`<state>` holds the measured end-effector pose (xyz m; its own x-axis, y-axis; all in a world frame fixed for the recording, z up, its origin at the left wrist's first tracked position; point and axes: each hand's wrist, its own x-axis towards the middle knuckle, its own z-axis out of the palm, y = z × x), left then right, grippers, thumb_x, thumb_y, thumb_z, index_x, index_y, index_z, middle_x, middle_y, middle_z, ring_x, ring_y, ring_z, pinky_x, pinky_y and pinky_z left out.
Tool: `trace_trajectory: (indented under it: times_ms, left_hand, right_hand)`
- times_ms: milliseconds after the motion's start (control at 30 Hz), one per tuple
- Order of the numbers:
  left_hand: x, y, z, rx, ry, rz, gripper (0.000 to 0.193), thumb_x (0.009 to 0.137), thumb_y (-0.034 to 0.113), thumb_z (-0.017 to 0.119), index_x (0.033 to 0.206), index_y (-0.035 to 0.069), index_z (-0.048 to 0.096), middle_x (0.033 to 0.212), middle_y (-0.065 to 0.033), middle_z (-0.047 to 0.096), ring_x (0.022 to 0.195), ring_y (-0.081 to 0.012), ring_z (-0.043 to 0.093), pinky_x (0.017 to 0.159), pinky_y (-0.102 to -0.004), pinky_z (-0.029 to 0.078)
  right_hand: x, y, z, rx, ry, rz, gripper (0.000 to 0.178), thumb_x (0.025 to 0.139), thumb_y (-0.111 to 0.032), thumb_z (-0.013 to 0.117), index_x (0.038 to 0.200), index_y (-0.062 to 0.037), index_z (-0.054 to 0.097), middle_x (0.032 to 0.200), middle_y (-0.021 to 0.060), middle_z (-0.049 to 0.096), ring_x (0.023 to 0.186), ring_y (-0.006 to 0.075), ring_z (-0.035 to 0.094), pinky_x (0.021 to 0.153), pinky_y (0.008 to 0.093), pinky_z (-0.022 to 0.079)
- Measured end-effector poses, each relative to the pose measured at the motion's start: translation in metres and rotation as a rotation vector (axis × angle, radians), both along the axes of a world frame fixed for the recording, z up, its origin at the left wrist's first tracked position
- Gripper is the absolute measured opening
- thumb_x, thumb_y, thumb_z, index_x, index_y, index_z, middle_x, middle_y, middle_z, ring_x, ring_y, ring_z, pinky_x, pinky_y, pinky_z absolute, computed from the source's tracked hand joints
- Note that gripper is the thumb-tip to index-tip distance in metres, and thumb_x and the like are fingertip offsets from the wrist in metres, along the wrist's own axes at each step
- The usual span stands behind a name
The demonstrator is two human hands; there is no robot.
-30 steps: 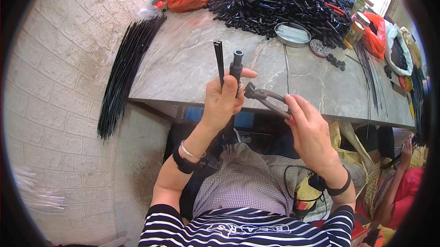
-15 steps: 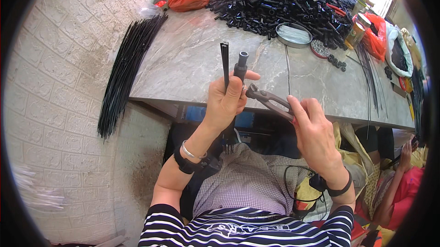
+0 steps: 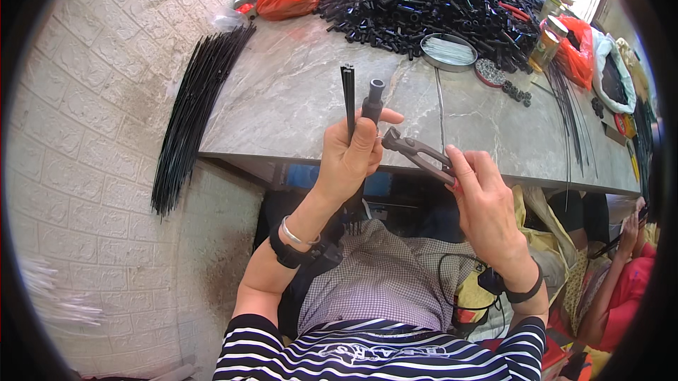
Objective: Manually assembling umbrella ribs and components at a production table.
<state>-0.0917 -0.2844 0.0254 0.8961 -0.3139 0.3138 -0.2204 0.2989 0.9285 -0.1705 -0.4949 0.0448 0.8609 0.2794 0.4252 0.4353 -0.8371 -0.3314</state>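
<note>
My left hand (image 3: 347,158) is closed around a bundle of thin black rods (image 3: 348,98) and a black tube (image 3: 372,102) with a narrower, hollow upper end. Both stand upright, and the rods' lower ends show below the hand. In my right hand (image 3: 489,204) is a pair of dark end-cutting pincers (image 3: 422,155), gripped by its handles. The pincer jaws are just right of my left fingers, by a tiny light-coloured bit beside the tube that is too small to make out.
Black tubular parts (image 3: 431,7) form a large heap on the grey table (image 3: 282,91). Near it are a round tin (image 3: 452,63) of thin pale sticks and a dish (image 3: 489,74) of small metal bits. Long black rods (image 3: 194,120) overhang the left edge. Another person (image 3: 628,275) sits at right.
The pincers have shifted slightly to the right, a little away from my left fingers. Both hands keep their grips.
</note>
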Motion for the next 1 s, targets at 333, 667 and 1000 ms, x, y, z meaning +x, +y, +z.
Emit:
trace_trajectory:
  times_ms: [333,667,1000]
  left_hand:
    - [-0.002,-0.002,0.001,-0.037,0.008,-0.009,0.048,0.095,0.044,0.049,0.108,0.0,0.062,0.06,0.0097,0.036,0.044,0.0015,0.032,0.039,-0.0171,0.022]
    - [-0.004,-0.003,-0.002,-0.006,-0.075,-0.05,0.056,0.094,0.051,0.047,0.107,-0.001,0.062,0.054,0.0093,0.039,0.044,0.0,0.035,0.041,-0.0181,0.024]
    - [0.001,-0.006,-0.007,-0.041,-0.123,-0.066,0.059,0.092,0.054,0.049,0.107,-0.002,0.062,0.053,0.0092,0.038,0.043,0.0,0.034,0.04,-0.0189,0.023]
  right_hand:
    - [-0.003,-0.001,0.0,-0.047,-0.018,0.003,0.049,0.076,0.005,0.06,0.124,0.0018,0.052,0.104,0.0139,0.051,0.087,0.0287,0.057,0.067,0.0392,0.05]
    - [-0.014,-0.003,-0.004,0.368,0.422,0.079,0.039,0.074,-0.012,0.072,0.102,0.0016,0.049,0.058,0.0081,0.053,0.048,0.0172,0.052,0.049,0.029,0.043]
    - [-0.011,-0.008,0.001,0.478,0.666,0.263,0.044,0.072,-0.007,0.068,0.111,0.0012,0.049,0.054,0.0037,0.048,0.045,0.0141,0.047,0.047,0.0275,0.04]
